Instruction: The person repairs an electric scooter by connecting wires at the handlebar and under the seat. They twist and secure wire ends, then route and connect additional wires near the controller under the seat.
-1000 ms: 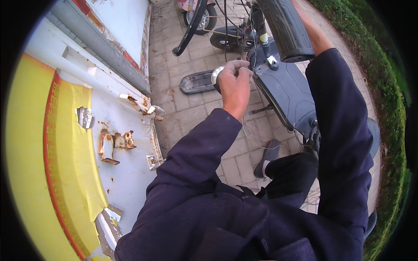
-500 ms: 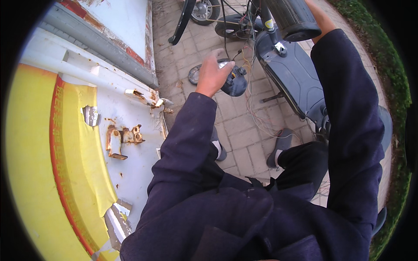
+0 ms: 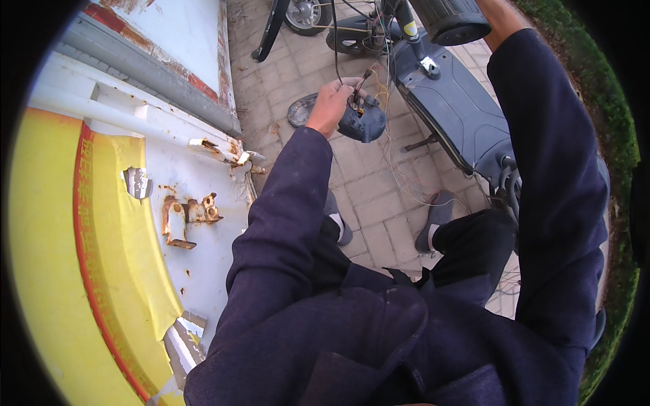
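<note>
Gripping a dark rounded housing [image 3: 363, 123] with wires trailing from it, the left hand [image 3: 332, 103] is closed around the part above the paving bricks [image 3: 379, 196], just beside the grey scooter deck [image 3: 452, 111]. The right hand [image 3: 493, 10] reaches up by the black handlebar grip [image 3: 450, 20], mostly out of frame, so its hold cannot be told. Judging by the thin wires [image 3: 399, 155], the person would do well to support the housing firmly and avoid tugging them.

You hold a dark rounded plastic housing [image 3: 365, 123], tilted, above the paved ground, thin coloured wires [image 3: 379, 81] trailing from it toward the grey scooter body [image 3: 453, 108] just beside.
</note>
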`<act>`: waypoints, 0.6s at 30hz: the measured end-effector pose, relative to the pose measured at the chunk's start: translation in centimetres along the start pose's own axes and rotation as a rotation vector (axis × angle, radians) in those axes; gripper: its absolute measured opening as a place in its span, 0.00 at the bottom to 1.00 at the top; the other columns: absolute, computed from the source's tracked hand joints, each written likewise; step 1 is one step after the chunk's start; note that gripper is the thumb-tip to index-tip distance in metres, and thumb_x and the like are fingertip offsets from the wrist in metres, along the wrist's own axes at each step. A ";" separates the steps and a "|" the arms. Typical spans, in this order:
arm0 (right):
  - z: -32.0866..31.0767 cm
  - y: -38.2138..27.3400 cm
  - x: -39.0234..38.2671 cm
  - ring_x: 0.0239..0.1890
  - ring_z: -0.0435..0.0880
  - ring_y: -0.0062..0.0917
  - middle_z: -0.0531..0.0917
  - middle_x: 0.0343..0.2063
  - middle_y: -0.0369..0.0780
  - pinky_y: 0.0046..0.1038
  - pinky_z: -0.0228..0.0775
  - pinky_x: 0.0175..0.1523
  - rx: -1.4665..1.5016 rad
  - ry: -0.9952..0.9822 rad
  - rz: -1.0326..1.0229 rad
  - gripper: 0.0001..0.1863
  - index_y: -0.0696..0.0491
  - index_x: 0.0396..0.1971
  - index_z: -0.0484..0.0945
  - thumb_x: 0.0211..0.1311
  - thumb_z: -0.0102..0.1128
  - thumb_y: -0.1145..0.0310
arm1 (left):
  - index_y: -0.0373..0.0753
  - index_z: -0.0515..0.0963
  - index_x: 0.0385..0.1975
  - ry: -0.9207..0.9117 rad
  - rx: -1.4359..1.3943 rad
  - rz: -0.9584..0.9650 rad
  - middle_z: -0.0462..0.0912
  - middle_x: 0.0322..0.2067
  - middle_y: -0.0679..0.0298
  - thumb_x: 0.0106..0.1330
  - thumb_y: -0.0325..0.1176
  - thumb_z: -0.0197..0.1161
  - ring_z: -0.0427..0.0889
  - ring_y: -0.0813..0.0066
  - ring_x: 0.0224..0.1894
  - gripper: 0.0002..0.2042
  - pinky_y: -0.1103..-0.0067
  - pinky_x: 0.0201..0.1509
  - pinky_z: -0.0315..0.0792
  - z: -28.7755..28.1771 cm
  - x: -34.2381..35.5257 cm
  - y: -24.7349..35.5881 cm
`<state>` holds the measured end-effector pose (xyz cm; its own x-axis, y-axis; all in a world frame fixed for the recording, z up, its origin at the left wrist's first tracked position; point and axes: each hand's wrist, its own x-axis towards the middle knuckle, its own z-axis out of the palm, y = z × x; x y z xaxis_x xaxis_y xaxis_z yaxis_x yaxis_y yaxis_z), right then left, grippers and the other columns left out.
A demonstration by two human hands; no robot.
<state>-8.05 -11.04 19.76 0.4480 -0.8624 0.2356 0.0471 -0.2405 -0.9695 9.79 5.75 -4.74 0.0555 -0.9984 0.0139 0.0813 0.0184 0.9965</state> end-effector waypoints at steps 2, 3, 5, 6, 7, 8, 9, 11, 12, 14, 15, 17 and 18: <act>0.0 0.0 -0.2 0.33 0.86 0.23 0.87 0.34 0.40 0.29 0.78 0.37 -0.024 0.003 -0.009 0.16 0.61 0.44 0.85 0.77 0.56 0.62 | 0.25 0.76 0.57 -0.003 -0.027 -0.030 0.87 0.42 0.59 0.71 0.30 0.47 0.83 0.75 0.43 0.20 0.80 0.48 0.73 -0.2 -0.8 0.6; 0.1 -0.1 -0.3 0.33 0.85 0.23 0.87 0.35 0.40 0.28 0.77 0.37 -0.033 0.002 -0.012 0.16 0.61 0.45 0.85 0.77 0.57 0.63 | 0.25 0.76 0.57 -0.004 -0.041 -0.040 0.87 0.43 0.58 0.71 0.30 0.46 0.84 0.75 0.42 0.21 0.80 0.47 0.73 -0.2 -1.2 0.8; 0.2 -0.3 -0.9 0.35 0.85 0.23 0.87 0.35 0.40 0.28 0.77 0.39 -0.049 -0.008 -0.024 0.16 0.61 0.45 0.85 0.76 0.57 0.63 | 0.25 0.76 0.56 -0.019 -0.047 -0.067 0.87 0.43 0.58 0.70 0.29 0.46 0.85 0.75 0.41 0.21 0.81 0.45 0.73 -0.3 -1.9 1.2; 0.4 -0.4 -1.2 0.35 0.85 0.22 0.87 0.36 0.40 0.27 0.77 0.39 -0.056 -0.013 -0.028 0.15 0.61 0.45 0.85 0.76 0.58 0.63 | 0.25 0.77 0.56 -0.033 -0.038 -0.083 0.88 0.43 0.57 0.70 0.29 0.46 0.85 0.75 0.40 0.21 0.81 0.44 0.73 -0.4 -2.0 1.4; 0.5 -0.5 -1.5 0.36 0.85 0.22 0.87 0.36 0.40 0.27 0.76 0.40 -0.062 -0.019 -0.034 0.15 0.61 0.46 0.84 0.76 0.58 0.63 | 0.25 0.77 0.56 -0.048 -0.029 -0.100 0.88 0.43 0.57 0.69 0.28 0.46 0.85 0.75 0.39 0.21 0.81 0.43 0.73 -0.5 -2.2 1.5; 0.6 -0.6 -1.9 0.36 0.84 0.22 0.87 0.37 0.40 0.26 0.76 0.41 -0.070 -0.027 -0.039 0.15 0.61 0.46 0.84 0.75 0.58 0.64 | 0.25 0.77 0.56 -0.069 0.002 -0.110 0.88 0.43 0.56 0.69 0.28 0.46 0.85 0.74 0.39 0.21 0.81 0.42 0.73 -0.5 -2.4 1.7; 0.7 -0.6 -2.2 0.37 0.84 0.22 0.87 0.37 0.39 0.26 0.76 0.41 -0.075 -0.031 -0.045 0.15 0.61 0.46 0.84 0.75 0.59 0.64 | 0.25 0.77 0.56 -0.091 0.033 -0.118 0.88 0.43 0.56 0.69 0.28 0.46 0.86 0.74 0.38 0.20 0.81 0.42 0.73 -0.6 -2.6 1.8; 0.6 -0.3 -2.9 0.38 0.84 0.21 0.87 0.38 0.39 0.25 0.75 0.43 -0.096 -0.038 -0.064 0.15 0.61 0.47 0.84 0.75 0.59 0.64 | 0.25 0.78 0.55 -0.113 0.080 -0.122 0.88 0.43 0.56 0.69 0.27 0.46 0.86 0.74 0.38 0.20 0.82 0.41 0.72 -0.5 -3.0 1.9; 0.5 0.0 -3.3 0.39 0.84 0.21 0.87 0.38 0.39 0.25 0.75 0.43 -0.096 -0.034 -0.082 0.15 0.61 0.47 0.84 0.74 0.60 0.64 | 0.25 0.78 0.55 -0.114 0.095 -0.120 0.88 0.43 0.56 0.69 0.27 0.46 0.86 0.74 0.38 0.20 0.83 0.41 0.72 -0.4 -3.4 1.9; 0.3 1.3 -4.9 0.40 0.83 0.20 0.87 0.39 0.39 0.24 0.75 0.45 -0.090 -0.015 -0.098 0.15 0.62 0.48 0.84 0.74 0.60 0.65 | 0.26 0.78 0.57 -0.117 0.121 -0.129 0.88 0.44 0.55 0.68 0.28 0.46 0.87 0.74 0.40 0.21 0.83 0.42 0.72 -0.3 -3.9 2.0; 0.2 2.7 -6.3 0.39 0.83 0.20 0.86 0.38 0.38 0.24 0.74 0.45 -0.062 0.035 -0.128 0.15 0.62 0.48 0.84 0.73 0.61 0.65 | 0.27 0.77 0.58 -0.120 0.132 -0.145 0.88 0.46 0.55 0.68 0.29 0.46 0.87 0.73 0.41 0.22 0.83 0.43 0.72 -0.3 -4.2 2.1; 0.2 6.8 -11.0 0.33 0.80 0.18 0.83 0.31 0.34 0.21 0.72 0.41 -0.248 0.132 -0.288 0.14 0.59 0.46 0.83 0.73 0.60 0.63 | 0.27 0.76 0.61 -0.128 0.150 -0.162 0.88 0.49 0.54 0.68 0.30 0.46 0.88 0.73 0.43 0.24 0.83 0.45 0.72 -0.3 -4.7 2.3; 0.3 9.1 -13.7 0.27 0.78 0.16 0.80 0.25 0.31 0.19 0.69 0.36 -0.465 0.177 -0.421 0.14 0.55 0.44 0.83 0.74 0.58 0.59 | 0.27 0.76 0.61 -0.133 0.157 -0.159 0.88 0.49 0.53 0.68 0.30 0.46 0.88 0.73 0.43 0.24 0.83 0.45 0.72 -0.2 -4.8 2.5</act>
<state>-13.52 -1.28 7.72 0.3196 -0.7030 0.6353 -0.2230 -0.7074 -0.6707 9.94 10.65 -2.34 -0.0782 -0.9865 -0.1435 -0.0775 -0.1375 0.9875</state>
